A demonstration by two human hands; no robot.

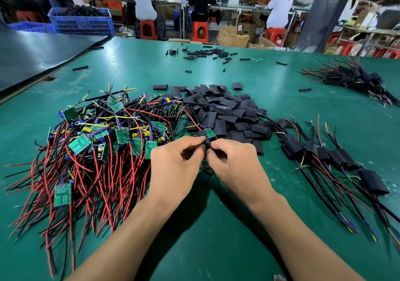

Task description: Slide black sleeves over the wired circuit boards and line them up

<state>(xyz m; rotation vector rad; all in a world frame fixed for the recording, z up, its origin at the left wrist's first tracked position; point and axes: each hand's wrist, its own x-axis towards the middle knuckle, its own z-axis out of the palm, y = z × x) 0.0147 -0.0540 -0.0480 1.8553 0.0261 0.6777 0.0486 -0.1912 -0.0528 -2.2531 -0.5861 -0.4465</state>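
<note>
My left hand (175, 163) and my right hand (233, 163) meet at the table's middle and together pinch a black sleeve (205, 136) partly over a small green circuit board (210, 132), whose far end sticks out with red and blue wires. A big heap of bare wired boards (97, 142) lies to the left. A pile of loose black sleeves (225, 111) sits just beyond my hands. To the right, several sleeved boards (324, 153) lie in a row with their wires trailing toward me.
The green table (216, 226) carries a second bundle of sleeved boards (355, 79) at the far right and scattered thin black tubing (207, 53) at the back. A dark panel (32, 53) lies at the far left. People sit on red stools beyond the table.
</note>
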